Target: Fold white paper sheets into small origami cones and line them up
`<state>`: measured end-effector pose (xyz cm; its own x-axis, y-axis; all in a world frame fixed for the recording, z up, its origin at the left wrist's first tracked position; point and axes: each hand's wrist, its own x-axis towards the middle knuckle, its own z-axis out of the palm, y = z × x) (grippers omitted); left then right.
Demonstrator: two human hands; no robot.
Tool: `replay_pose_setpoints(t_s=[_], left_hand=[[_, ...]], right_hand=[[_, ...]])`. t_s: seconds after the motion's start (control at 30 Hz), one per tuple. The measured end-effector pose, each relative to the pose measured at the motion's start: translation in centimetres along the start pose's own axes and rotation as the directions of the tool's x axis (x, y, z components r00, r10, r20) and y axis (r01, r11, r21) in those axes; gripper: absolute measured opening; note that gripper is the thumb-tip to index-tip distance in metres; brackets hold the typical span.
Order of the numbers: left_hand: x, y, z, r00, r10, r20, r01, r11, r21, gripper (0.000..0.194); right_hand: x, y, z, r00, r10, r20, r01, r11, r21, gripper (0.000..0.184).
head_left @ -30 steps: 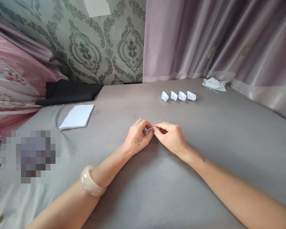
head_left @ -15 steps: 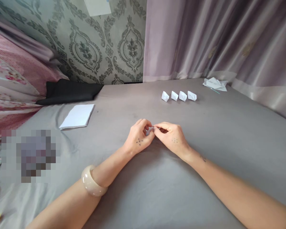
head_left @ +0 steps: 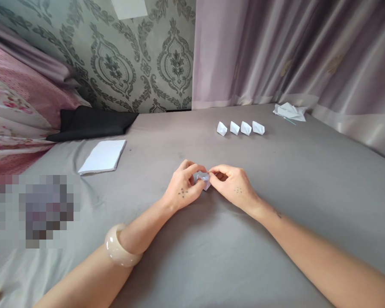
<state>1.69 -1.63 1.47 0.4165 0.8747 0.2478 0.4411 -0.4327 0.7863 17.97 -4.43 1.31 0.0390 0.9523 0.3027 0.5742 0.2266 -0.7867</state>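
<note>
At the middle of the grey sheet (head_left: 231, 256): one left hand (head_left: 182, 186), thumb and forefinger curled round a paper piece (head_left: 207, 183); one right hand (head_left: 233, 185), thumb and forefinger pinched at its upper right edge. Paper piece located between both sets of fingertips, more of it within the left curl; long axis hidden, cannot tell. White, small, folded, angular. Farther left: one paper stack (head_left: 103, 157), flat. Beyond, to the right: four folded shapes (head_left: 234, 128), in a row; last, loose papers (head_left: 289, 111) near the curtain (head_left: 231, 55).

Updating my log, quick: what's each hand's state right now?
Left hand: closed, holding the small white paper with thumb and fingers.
Right hand: closed, fingertips pinching at the same paper's edge.
</note>
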Motion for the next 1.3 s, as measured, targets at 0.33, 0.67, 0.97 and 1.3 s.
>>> replay_pose_setpoints(t_s=[0.33,0.67,0.97,1.3], left_hand=[[0.0,-0.5,-1.3,0.989,-0.028,0.142,0.016,0.996,0.087,0.022],[0.2,-1.3,-2.9,0.934,0.03,0.357,-0.083,0.987,0.134,0.018],[0.7,-2.5,-3.0,0.935,0.149,0.322,-0.195,0.974,0.117,0.023],[0.6,-2.6,-2.5,0.942,0.135,0.307,-0.196,0.964,0.178,0.017]], right_hand=[[-0.3,0.2,-0.9,0.969,-0.165,0.185,0.213,0.936,-0.281,0.024],[-0.8,-0.3,-1.3,0.896,-0.229,0.38,0.411,0.749,-0.519,0.024],[-0.4,0.4,-1.3,0.89,-0.244,0.386,0.42,0.769,-0.481,0.023],[-0.3,0.1,-1.4,0.894,-0.196,0.404,0.379,0.812,-0.444,0.019]])
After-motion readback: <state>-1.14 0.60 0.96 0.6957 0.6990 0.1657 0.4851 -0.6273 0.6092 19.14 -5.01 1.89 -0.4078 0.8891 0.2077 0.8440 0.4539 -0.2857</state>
